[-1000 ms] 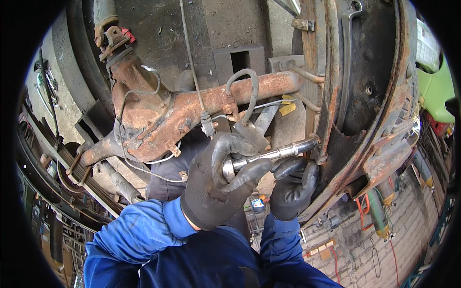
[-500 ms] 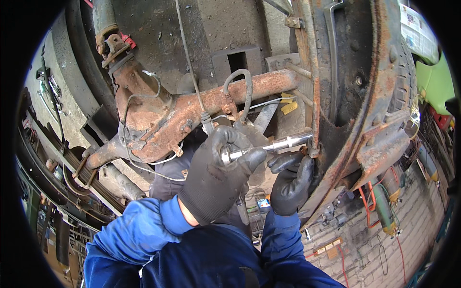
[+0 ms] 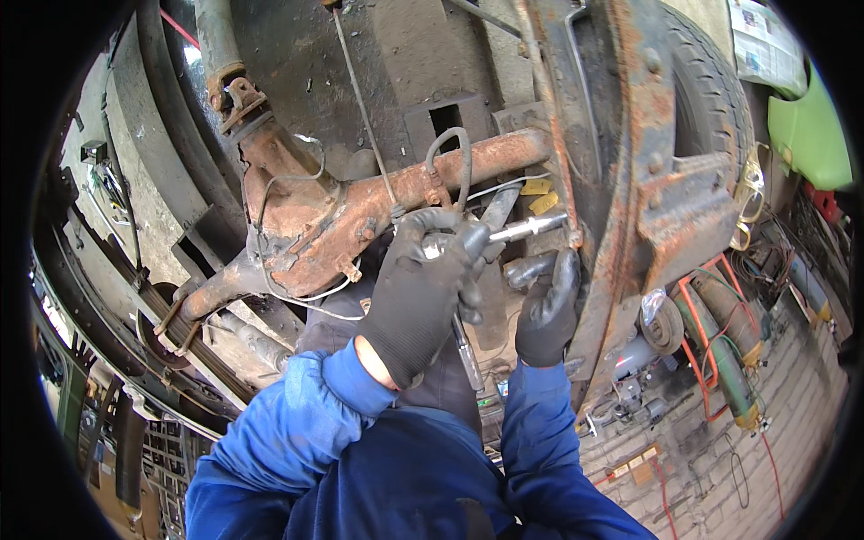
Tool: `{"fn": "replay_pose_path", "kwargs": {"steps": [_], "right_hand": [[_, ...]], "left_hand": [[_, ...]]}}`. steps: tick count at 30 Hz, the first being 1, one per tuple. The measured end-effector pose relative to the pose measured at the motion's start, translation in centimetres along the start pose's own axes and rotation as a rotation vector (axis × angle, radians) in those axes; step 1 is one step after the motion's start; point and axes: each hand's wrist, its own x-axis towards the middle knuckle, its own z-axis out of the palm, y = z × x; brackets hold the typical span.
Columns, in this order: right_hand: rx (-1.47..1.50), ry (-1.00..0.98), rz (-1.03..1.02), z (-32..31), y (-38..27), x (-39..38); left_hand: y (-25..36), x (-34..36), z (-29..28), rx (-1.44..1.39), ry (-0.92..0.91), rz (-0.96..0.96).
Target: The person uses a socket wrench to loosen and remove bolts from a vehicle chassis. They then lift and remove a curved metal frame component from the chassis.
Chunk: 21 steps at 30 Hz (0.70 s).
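Slanting across the left, a stack of spring leaves (image 3: 209, 354) is crossed by the end of a rusted axle (image 3: 486, 164); its bulging housing (image 3: 301, 247) is coated in flaking orange-brown rust. Near the middle, a ratchet (image 3: 468, 355) is gripped by the left hand (image 3: 409, 306), which is covered by a black glove; the fingers are wrapped around the ratchet's head, where only a small patch of bright metal is left uncovered; the slim chrome handle is hung below the fist, pointed toward the lap. To the right, a chrome extension (image 3: 531, 227) is aimed away from the fist, its polished surface stepped in thickness; its far end is brought to a rusty strip (image 3: 559, 157), though its seating on a fastener cannot be made out. Just below it, the right hand (image 3: 546, 310), likewise gloved, is held with its fingers bent upward; whether anything is pinched cannot be told. Farther right, a riveted, rust-stained rail (image 3: 646, 117) is backed by a black tyre (image 3: 720, 94).
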Motion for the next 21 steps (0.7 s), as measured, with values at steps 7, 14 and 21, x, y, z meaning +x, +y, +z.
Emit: {"fn": "replay_pose_path", "kwargs": {"steps": [7, 14, 21], "right_hand": [[-0.158, -0.008, -0.164, 0.7, 1.0, 0.0], [-0.452, -0.075, -0.244, 0.9, 2.2, -0.4], [-0.467, 0.08, -0.418, 1.8, 2.1, 0.0]], "left_hand": [[-2.8, -1.4, -1.3, 0.52, -0.025, 0.651], [-3.1, -3.7, 0.2, -0.028, -0.089, 0.199], [-2.2, -2.8, 1.1, 0.097, 0.086, 0.141]]}}
